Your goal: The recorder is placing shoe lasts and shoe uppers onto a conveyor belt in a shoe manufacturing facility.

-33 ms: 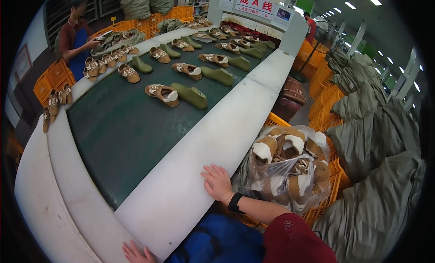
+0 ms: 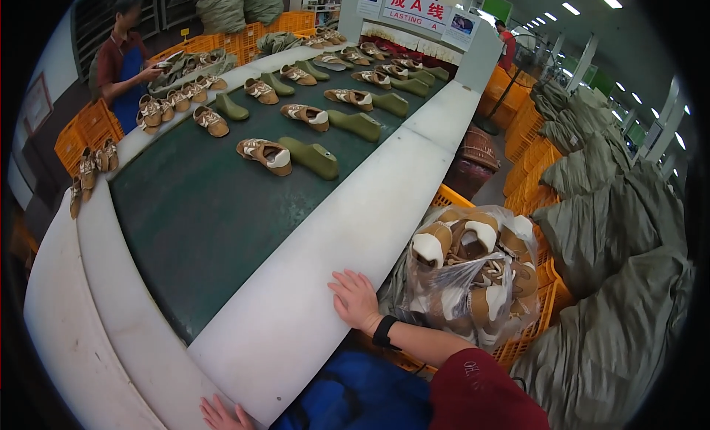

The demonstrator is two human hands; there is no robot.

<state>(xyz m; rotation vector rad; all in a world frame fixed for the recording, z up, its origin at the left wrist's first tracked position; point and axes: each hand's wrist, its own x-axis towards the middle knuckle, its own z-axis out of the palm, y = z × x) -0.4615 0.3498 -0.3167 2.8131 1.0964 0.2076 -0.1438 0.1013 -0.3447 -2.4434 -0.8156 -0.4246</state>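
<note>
Nothing had visibly moved since the earlier frame; both hands matched their earlier spots. Nearest, the left hand (image 2: 222,417), cut off by the lower edge, lay on the white end ledge (image 2: 122,304), fingers spread, holding nothing that showed. Well apart from it, the right hand (image 2: 356,300), w/ a black wristband (image 2: 384,331), lay palm down and empty on the white side rail (image 2: 318,245), prob. just resting. Just right of it, a clear plastic bag (image 2: 460,280) of tan-and-white sneaker uppers sat in an orange crate (image 2: 549,300), prob. kept within arm's reach. Grey-green sacks (image 2: 592,311) lay farther right.

Ahead, past a bare stretch of green belt (image 2: 200,245), the nearest belt upper (image 2: 260,155) lay beside an olive shoe last (image 2: 316,160); more such pairs ran up the belt, prob. set together to keep each upper w/ its last. Other uppers (image 2: 177,97) lined the left rail, maybe to keep the belt clear. Beyond that rail, a co-worker (image 2: 122,64) in a blue apron held a shoe; far end, a red fringe (image 2: 403,48) hung under the machine hood
</note>
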